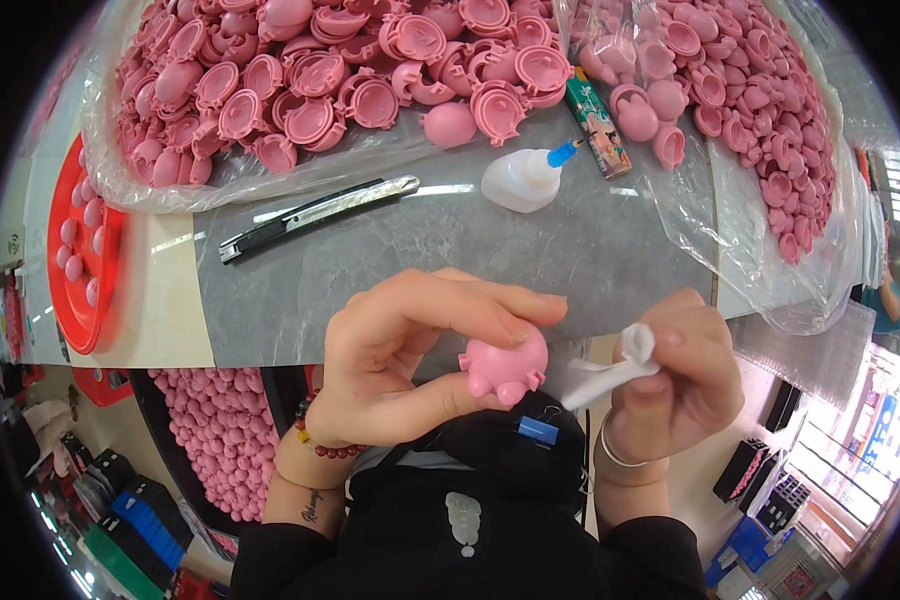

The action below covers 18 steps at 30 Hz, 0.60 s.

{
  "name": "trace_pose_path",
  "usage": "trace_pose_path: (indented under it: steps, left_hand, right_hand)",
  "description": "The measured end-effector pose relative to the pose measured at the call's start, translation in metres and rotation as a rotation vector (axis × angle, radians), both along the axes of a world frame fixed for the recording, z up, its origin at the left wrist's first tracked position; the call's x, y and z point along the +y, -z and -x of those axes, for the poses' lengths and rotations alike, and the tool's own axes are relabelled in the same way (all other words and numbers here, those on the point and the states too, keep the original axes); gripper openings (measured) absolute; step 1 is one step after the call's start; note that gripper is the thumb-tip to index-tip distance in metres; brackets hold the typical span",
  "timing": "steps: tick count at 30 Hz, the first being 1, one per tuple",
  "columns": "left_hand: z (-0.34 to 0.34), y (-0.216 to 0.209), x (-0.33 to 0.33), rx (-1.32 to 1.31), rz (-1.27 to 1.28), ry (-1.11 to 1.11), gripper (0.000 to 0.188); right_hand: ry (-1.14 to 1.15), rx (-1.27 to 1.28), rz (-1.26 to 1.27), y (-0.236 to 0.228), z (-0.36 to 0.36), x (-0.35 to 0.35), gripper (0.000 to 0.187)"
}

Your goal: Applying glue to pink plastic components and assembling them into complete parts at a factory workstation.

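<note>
My left hand (pixel 375 350) pinches a small round pink pig-like figure (pixel 510 360) between thumb and fingers, its stubby feet pointing toward me. Just to its right, my right hand (pixel 692 372) grips a crumpled white wipe (pixel 608 376), one end of which hangs toward the figure. A small gap lies between wipe and figure. Beyond my hands, on the grey tabletop (pixel 370 290), lie a black and silver utility knife (pixel 318 216) and a white squeeze bottle (pixel 522 180) with a blue needle tip.
Pink half shells (pixel 320 75) fill a clear plastic bag at the back, and more pink parts (pixel 750 110) lie in another at right. A green patterned box (pixel 598 125) sits between. Far left is a red tray (pixel 70 320); below it, a black crate holds pink balls (pixel 220 430).
</note>
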<state>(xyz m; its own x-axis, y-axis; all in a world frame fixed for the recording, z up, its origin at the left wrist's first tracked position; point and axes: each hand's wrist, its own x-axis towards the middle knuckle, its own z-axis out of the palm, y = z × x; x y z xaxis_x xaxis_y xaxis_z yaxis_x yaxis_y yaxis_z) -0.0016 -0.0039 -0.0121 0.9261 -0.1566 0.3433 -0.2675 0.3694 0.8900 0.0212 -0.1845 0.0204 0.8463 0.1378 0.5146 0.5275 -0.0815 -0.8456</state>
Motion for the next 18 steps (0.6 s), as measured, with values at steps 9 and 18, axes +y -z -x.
trace_pose_path:
  steps: [9,18]
  left_hand:
    - [-0.004,-0.002,0.000,-0.049,-0.096,-0.084,0.022]
    - [-0.002,-0.004,0.004,-0.056,-0.180,0.057,0.030]
  right_hand:
    - [-0.002,-0.227,0.393,-0.015,0.003,0.010,0.009]
    - [-0.106,-0.553,0.471,-0.008,-0.013,0.009,0.015]
